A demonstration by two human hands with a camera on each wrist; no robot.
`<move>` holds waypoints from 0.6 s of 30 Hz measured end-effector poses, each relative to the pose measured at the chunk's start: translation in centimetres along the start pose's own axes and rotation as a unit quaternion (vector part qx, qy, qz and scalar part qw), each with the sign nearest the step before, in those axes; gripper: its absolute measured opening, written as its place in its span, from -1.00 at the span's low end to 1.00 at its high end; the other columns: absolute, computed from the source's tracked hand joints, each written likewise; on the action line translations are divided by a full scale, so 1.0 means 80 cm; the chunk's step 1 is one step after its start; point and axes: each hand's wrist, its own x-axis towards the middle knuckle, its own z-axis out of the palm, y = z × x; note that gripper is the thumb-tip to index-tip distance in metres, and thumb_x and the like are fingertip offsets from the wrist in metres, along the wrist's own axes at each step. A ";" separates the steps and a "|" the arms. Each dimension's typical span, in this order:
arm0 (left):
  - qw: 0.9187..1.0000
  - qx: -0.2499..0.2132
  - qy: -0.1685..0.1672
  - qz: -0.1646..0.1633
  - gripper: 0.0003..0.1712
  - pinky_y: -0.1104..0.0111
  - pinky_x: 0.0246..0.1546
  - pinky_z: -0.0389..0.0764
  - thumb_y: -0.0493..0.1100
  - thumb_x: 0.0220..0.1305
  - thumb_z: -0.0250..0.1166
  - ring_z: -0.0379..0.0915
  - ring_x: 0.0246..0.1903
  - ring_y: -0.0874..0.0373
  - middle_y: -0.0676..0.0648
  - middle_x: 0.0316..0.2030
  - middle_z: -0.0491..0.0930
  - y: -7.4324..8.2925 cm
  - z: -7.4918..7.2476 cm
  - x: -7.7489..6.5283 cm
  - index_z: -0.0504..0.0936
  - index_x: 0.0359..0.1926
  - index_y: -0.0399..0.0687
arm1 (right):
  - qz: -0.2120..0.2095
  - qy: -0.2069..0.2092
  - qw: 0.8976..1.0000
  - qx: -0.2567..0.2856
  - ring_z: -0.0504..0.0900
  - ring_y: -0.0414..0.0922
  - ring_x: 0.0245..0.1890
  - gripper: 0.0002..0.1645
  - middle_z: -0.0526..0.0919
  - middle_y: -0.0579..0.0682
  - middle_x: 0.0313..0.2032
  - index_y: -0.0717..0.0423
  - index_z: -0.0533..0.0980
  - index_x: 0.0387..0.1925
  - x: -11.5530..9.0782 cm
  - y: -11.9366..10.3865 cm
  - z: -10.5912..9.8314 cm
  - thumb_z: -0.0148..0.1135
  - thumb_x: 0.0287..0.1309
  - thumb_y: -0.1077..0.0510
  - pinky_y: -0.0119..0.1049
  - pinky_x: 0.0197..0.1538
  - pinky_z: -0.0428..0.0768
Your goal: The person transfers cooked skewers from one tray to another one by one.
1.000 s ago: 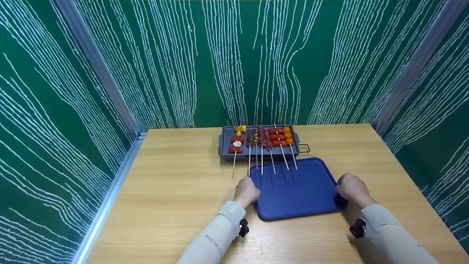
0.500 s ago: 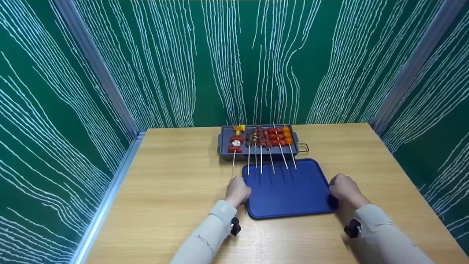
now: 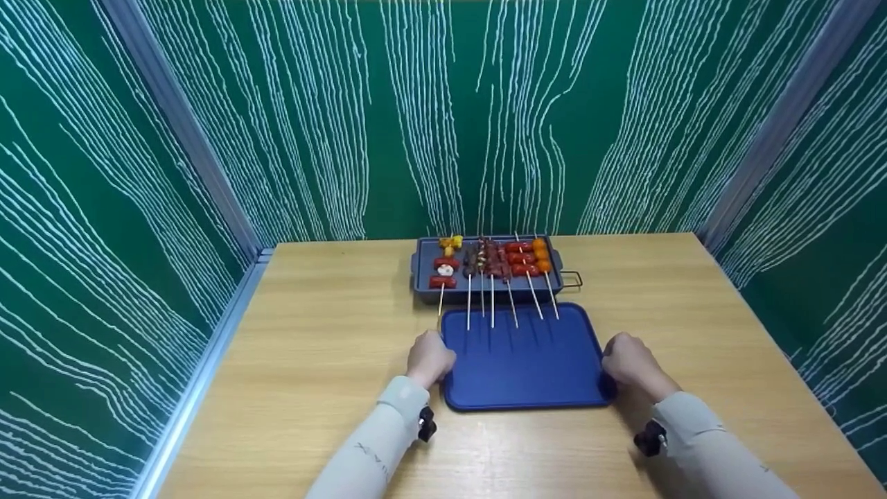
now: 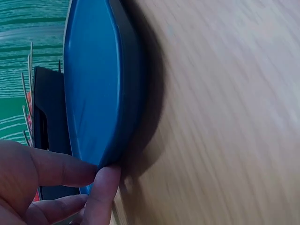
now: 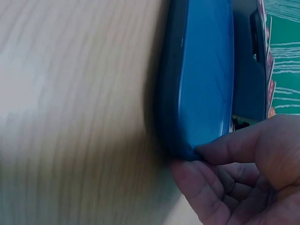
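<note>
A blue rectangular tray [image 3: 523, 378] lies in front of the grill in the head view, with bare skewer ends reaching over its far edge. My left hand [image 3: 429, 357] pinches its left rim; the left wrist view shows the thumb and a finger [image 4: 105, 185] meeting on that rim. On the opposite side my right hand [image 3: 629, 360] pinches the right rim, the thumb [image 5: 225, 149] on top and curled fingers below in the right wrist view. Behind the tray stands a dark grey grill pan [image 3: 426, 263] bearing several skewers of food, among them red sausage pieces [image 3: 523, 258].
Everything stands on a wooden table [image 3: 326, 326]. A wire handle [image 3: 572, 279] juts from the grill pan's right side. Green walls with white wavy lines [image 3: 305, 118] enclose the table at the back and both sides.
Both hands have moved left together with the blue tray, which has also turned slightly and now sits squarer before the grill pan. The skewers stay where they were.
</note>
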 end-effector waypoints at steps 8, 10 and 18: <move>1.000 0.018 0.013 -0.013 -0.88 0.21 -0.67 0.61 -0.32 0.13 0.20 0.59 -0.61 -0.01 -0.10 -0.54 0.64 -0.033 -0.006 0.018 0.59 -0.46 -0.03 | 0.005 -0.002 1.000 0.022 0.45 -0.26 -0.79 -0.78 0.53 -0.03 -0.67 0.15 0.49 -0.62 -0.003 -0.021 0.022 0.05 0.05 0.40 -0.47 -0.73 0.47; 1.000 0.016 0.014 -0.015 -0.89 0.19 -0.67 0.62 -0.33 0.12 0.20 0.59 -0.61 -0.04 -0.12 -0.54 0.64 -0.030 -0.018 0.010 0.60 -0.46 -0.06 | 0.008 -0.001 1.000 0.026 0.48 -0.25 -0.80 -0.79 0.56 0.01 -0.65 0.17 0.49 -0.61 -0.002 -0.025 0.026 0.05 0.05 0.41 -0.46 -0.73 0.50; 0.999 0.022 0.007 -0.038 -0.78 0.41 -0.84 0.44 -0.37 0.22 0.17 0.40 -0.83 0.18 -0.04 -0.64 0.55 -0.012 -0.058 -0.019 0.51 -0.52 -0.02 | 0.015 -0.011 0.999 0.050 0.59 -0.19 -0.76 -0.83 0.63 0.15 -0.54 0.25 0.52 -0.55 -0.004 -0.041 0.037 0.05 0.03 0.45 -0.35 -0.69 0.69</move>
